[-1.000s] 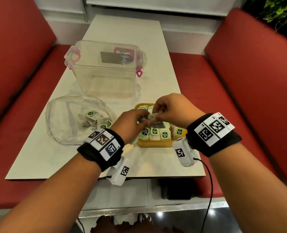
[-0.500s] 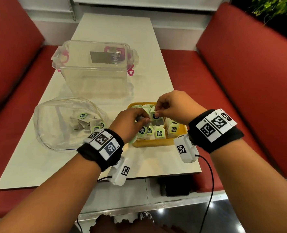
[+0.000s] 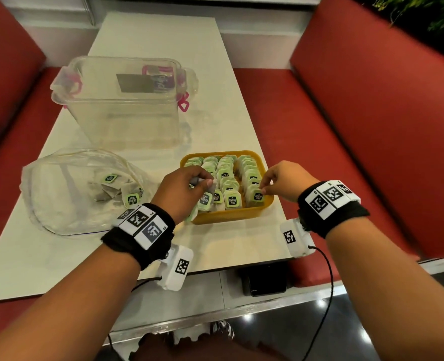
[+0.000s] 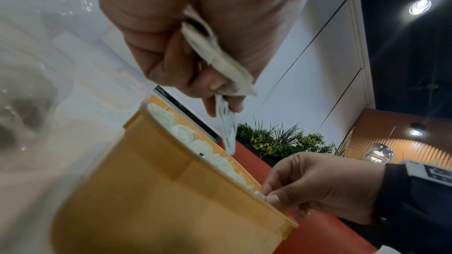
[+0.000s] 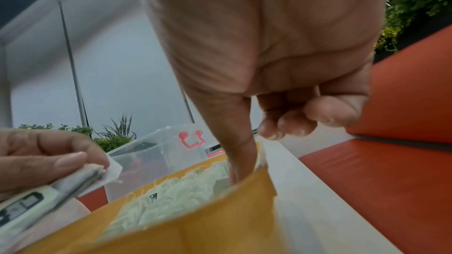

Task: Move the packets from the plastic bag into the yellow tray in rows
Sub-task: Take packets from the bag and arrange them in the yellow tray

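The yellow tray [image 3: 226,216] sits near the table's front edge, with green-and-white tea packets [image 3: 226,175] standing in rows inside it. My left hand [image 3: 202,183] hovers over the tray's left front corner and grips a small bunch of packets [image 4: 220,65], one of which hangs down. My right hand [image 3: 263,190] pinches the front packet of the right-hand row [image 3: 257,197] at the tray's near wall [image 4: 171,181]. The clear plastic bag [image 3: 67,165] lies to the left with a few packets [image 3: 131,199] still inside.
A large clear lidless container [image 3: 121,105] with pink clips stands behind the tray and bag. The white table [image 3: 215,248] has red bench seats [image 3: 359,142] on both sides. A dark object [image 3: 265,280] lies below the table's front edge.
The hands were together over the tray's middle. My right hand has since moved right and down with one packet to the front of the right row. The left keeps its bunch.
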Demonstrator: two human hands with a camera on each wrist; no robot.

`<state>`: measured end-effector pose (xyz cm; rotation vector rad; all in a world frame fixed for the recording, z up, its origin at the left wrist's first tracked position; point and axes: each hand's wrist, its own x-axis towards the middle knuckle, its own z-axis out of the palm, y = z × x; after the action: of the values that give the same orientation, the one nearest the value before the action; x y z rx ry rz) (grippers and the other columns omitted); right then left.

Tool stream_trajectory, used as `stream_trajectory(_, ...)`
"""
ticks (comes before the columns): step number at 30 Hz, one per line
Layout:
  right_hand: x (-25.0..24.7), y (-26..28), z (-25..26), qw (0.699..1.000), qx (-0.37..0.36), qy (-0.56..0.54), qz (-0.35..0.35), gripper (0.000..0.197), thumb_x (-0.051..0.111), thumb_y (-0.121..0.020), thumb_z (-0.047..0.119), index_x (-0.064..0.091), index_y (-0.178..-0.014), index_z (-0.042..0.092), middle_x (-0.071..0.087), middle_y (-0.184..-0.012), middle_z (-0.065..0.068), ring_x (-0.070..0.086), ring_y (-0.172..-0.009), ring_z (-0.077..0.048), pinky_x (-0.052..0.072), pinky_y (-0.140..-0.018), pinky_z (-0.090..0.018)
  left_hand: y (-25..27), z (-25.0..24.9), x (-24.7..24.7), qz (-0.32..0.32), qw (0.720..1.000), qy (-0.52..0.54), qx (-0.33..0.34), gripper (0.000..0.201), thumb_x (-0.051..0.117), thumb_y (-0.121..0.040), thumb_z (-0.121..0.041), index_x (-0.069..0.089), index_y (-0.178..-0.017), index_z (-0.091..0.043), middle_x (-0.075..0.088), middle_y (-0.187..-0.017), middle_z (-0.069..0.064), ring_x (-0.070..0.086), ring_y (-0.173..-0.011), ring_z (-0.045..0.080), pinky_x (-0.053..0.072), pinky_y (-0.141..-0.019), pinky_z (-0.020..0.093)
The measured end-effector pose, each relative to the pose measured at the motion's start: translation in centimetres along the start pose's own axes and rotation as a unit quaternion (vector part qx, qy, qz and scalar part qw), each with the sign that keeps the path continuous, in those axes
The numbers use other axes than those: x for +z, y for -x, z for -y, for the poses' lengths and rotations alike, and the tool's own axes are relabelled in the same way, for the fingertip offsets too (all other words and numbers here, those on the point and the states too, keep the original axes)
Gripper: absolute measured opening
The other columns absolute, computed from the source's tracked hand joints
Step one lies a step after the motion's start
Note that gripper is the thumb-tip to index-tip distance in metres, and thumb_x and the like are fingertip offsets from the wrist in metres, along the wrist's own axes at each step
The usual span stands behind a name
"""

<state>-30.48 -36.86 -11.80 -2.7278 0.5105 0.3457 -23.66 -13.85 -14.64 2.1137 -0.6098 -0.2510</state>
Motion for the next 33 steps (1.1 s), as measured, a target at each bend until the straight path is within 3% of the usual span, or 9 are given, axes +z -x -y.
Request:
stream_trajectory(5,0.7,-0.4,0.3,1.0,0.001,0.014,0.014,0.005,0.072,-0.082,0.019,0.075,-0.086,0.019,0.052,-0.062,0.012,0.047,-0.057,-0.003,0.032,-0.047,-0.019,0.3,-0.1,-0.1,-0.002,1.0,0.014,-0.006,0.008,0.061,-0.092,-0.02,0.07,-0.091,-0.021,0.07,-0.077,-0.016,0.061,-0.077,-0.009,0.042,-0.064,0.012)
stream_trajectory(10,0.6,-0.6,0.4,1.0,0.002,0.025,0.006,0.006,0.071,-0.083,0.019,0.076,-0.087,0.018,0.052,-0.062,0.011,0.047,-0.056,-0.003,0.032,-0.046,-0.019,0.6,-0.1,-0.2,-0.01,0.999,0.031,-0.007,0.008,0.062,-0.092,-0.018,0.069,-0.089,-0.02,0.065,-0.073,-0.02,0.057,-0.071,-0.016,0.036,-0.058,0.003)
stream_trajectory(15,-0.3,-0.1,2.1,0.996,-0.067,-0.005,-0.06,0.011,0.068,-0.084,0.027,0.074,-0.086,0.018,0.054,-0.067,0.01,0.051,-0.062,-0.008,0.035,-0.053,-0.021,0.7,0.0,-0.4,-0.017,0.996,0.088,-0.023,0.01,0.063,-0.092,-0.019,0.066,-0.088,-0.027,0.069,-0.082,-0.014,0.064,-0.084,-0.001,0.046,-0.071,0.022)
stream_trajectory(19,-0.3,1.0,5.4,0.986,-0.15,-0.069,-0.004,0.014,0.069,-0.086,0.035,0.069,-0.083,0.021,0.057,-0.066,0.011,0.05,-0.056,0.0,0.032,-0.046,-0.009,0.6,-0.3,-0.4,-0.04,0.992,0.114,-0.027,0.002,0.067,-0.089,-0.022,0.065,-0.09,-0.023,0.07,-0.086,-0.004,0.067,-0.084,0.014,0.05,-0.071,0.029)
stream_trajectory(22,0.4,1.3,6.9,0.98,-0.164,-0.11,0.034,0.024,0.068,-0.085,0.04,0.068,-0.079,0.016,0.062,-0.064,0.007,0.058,-0.057,-0.006,0.045,-0.053,-0.019,0.6,-0.5,-0.4,-0.069,0.99,0.123,-0.021,0.009,0.069,-0.087,-0.026,0.06,-0.087,-0.025,0.067,-0.087,-0.005,0.064,-0.084,0.017,0.05,-0.072,0.032)
stream_trajectory(24,1.1,1.3,7.3,0.975,-0.154,-0.145,0.068,0.033,0.068,-0.085,0.04,0.069,-0.081,0.007,0.069,-0.069,-0.002,0.064,-0.059,-0.01,0.047,-0.053,-0.019,0.5,-0.7,-0.6,-0.093,0.989,0.118,-0.017,0.011,0.067,-0.089,-0.027,0.057,-0.085,-0.027,0.065,-0.087,-0.008,0.06,-0.083,0.014,0.047,-0.068,0.029)
stream_trajectory(27,1.9,1.4,7.6,0.964,-0.147,-0.208,0.079,0.029,0.07,-0.086,0.027,0.066,-0.083,-0.002,0.069,-0.073,-0.011,0.065,-0.059,-0.011,0.046,-0.051,-0.017,0.5,-0.7,-0.9,-0.121,0.986,0.117,-0.012,0.011,0.066,-0.09,-0.028,0.056,-0.087,-0.023,0.062,-0.084,-0.013,0.057,-0.079,0.01,0.042,-0.063,0.026)
stream_trajectory(29,2.0,1.4,7.6,0.949,-0.137,-0.275,0.066,0.015,0.069,-0.086,0.015,0.063,-0.081,0.002,0.069,-0.075,-0.016,0.064,-0.06,-0.014,0.046,-0.055,-0.023,0.5,-0.4,-1.0,-0.124,0.985,0.122,-0.015,0.013,0.066,-0.09,-0.028,0.057,-0.089,-0.019,0.062,-0.082,-0.01,0.057,-0.075,0.011,0.043,-0.062,0.026)
stream_trajectory(33,1.4,1.4,7.4,0.907,-0.112,-0.406,0.026,0.005,0.063,-0.088,0.005,0.059,-0.089,0.007,0.067,-0.072,-0.007,0.065,-0.062,-0.02,0.046,-0.05,-0.02,0.8,0.4,-1.4,-0.115,0.985,0.13,-0.027,0.016,0.067,-0.088,-0.03,0.057,-0.088,-0.018,0.064,-0.082,-0.002,0.058,-0.072,0.014,0.047,-0.066,0.032)
